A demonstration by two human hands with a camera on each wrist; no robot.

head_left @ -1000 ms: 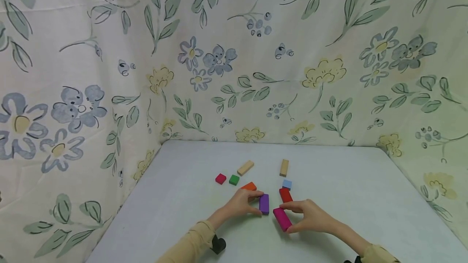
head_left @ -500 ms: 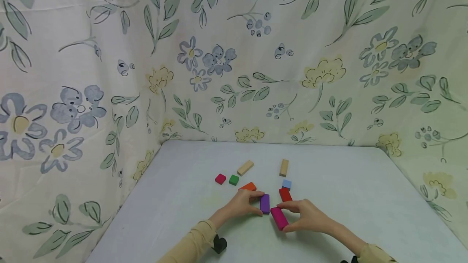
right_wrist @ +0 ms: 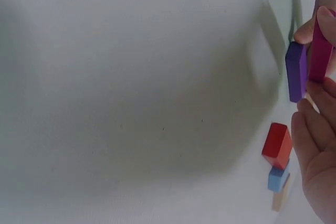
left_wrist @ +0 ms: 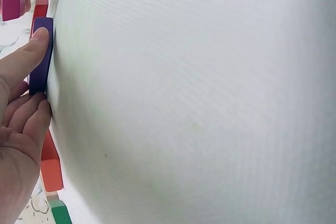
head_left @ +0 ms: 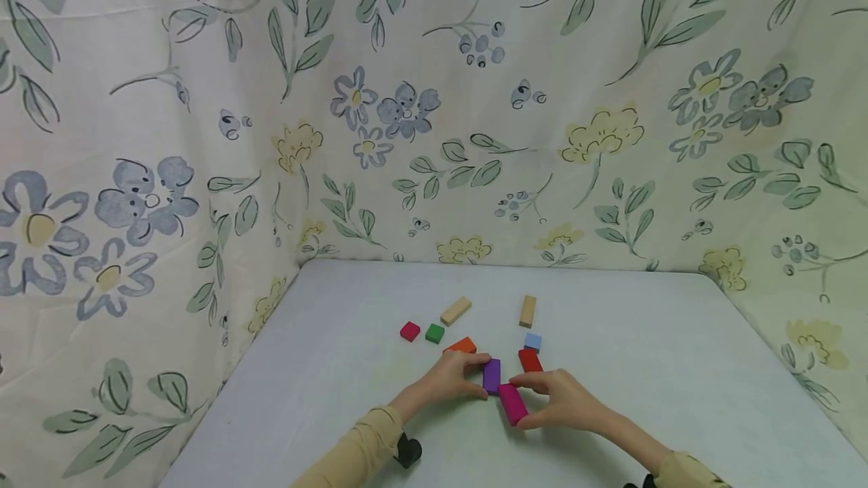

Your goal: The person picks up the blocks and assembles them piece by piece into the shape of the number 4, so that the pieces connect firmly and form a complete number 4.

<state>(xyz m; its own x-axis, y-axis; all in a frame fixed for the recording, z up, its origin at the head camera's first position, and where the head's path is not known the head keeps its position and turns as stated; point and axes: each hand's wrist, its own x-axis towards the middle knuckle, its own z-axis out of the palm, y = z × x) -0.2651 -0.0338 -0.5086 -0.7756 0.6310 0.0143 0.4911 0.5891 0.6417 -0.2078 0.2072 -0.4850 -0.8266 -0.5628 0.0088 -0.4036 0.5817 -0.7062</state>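
My left hand (head_left: 449,377) pinches a purple block (head_left: 491,376) between thumb and fingers, its long side standing along the table surface in the left wrist view. In my right hand (head_left: 563,400) a magenta block (head_left: 512,404) is pinched at its two ends, raised off the table in the left wrist view. The magenta block overlaps the near right corner of the purple block in the head view. Beyond my right fingers lies a red block (head_left: 530,361). An orange block (head_left: 463,346) sits just behind my left hand, partly hidden by it.
Behind the red block come a light blue block (head_left: 533,342) and a plain wooden block (head_left: 527,312). Another wooden block (head_left: 456,311), a green block (head_left: 435,333) and a crimson block (head_left: 410,331) lie back left. Floral cloth (head_left: 434,134) rises behind the white table (head_left: 644,337).
My right hand has carried the magenta block leftward, up to the purple block. The left hand keeps its grip on the purple block, almost still.
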